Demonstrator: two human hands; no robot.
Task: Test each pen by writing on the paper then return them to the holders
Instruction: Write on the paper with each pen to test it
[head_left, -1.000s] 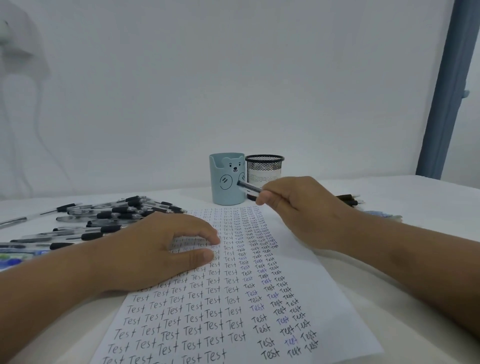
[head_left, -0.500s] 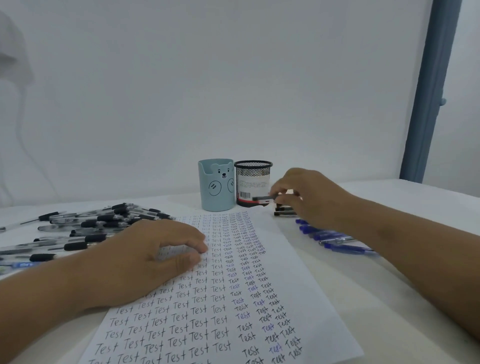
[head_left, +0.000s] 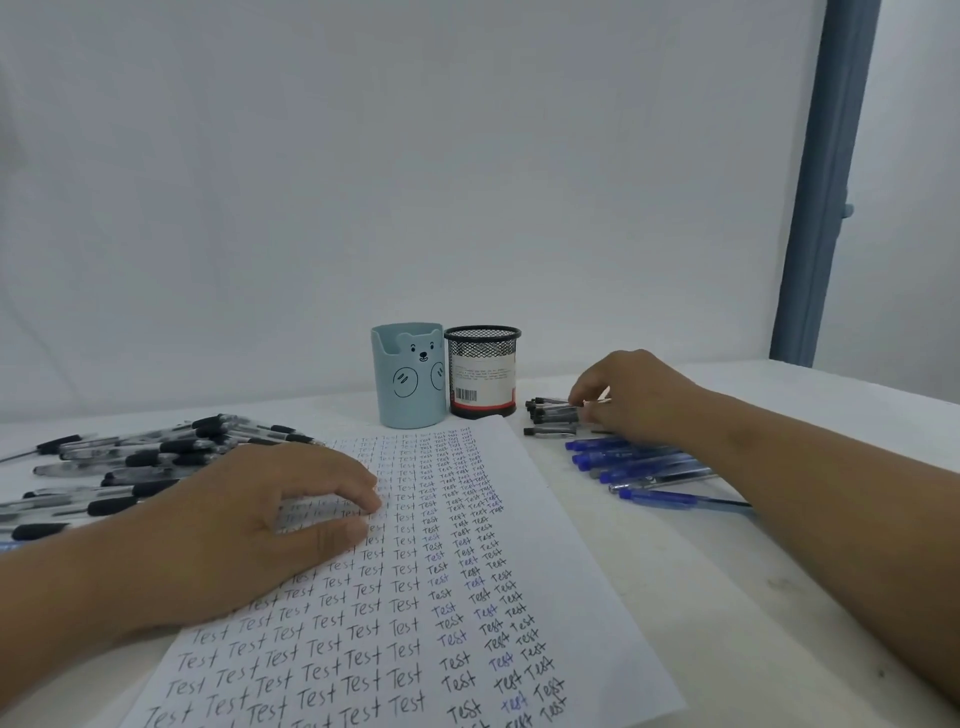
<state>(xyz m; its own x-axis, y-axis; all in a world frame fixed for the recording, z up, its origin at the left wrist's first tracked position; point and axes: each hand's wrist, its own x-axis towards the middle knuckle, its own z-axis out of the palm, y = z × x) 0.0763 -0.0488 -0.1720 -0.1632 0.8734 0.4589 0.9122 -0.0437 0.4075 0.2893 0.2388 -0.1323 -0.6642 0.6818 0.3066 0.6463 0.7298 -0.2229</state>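
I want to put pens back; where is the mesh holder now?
In the head view, the mesh holder stands at centre, touching the blue bear holder, behind the paper.

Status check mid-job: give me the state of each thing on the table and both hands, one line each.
Paper: flat, covered with rows of "Test".
Left hand: rests on the paper, fingers loosely curled, holding nothing.
Right hand: fingers on the black pens right of the paper; grip unclear.
Black pens, right: lying bunched.
Blue pens: lying side by side.
Black pens, left: lying loose.
Bear holder: upright, no pens showing.
Mesh holder: upright, no pens showing.
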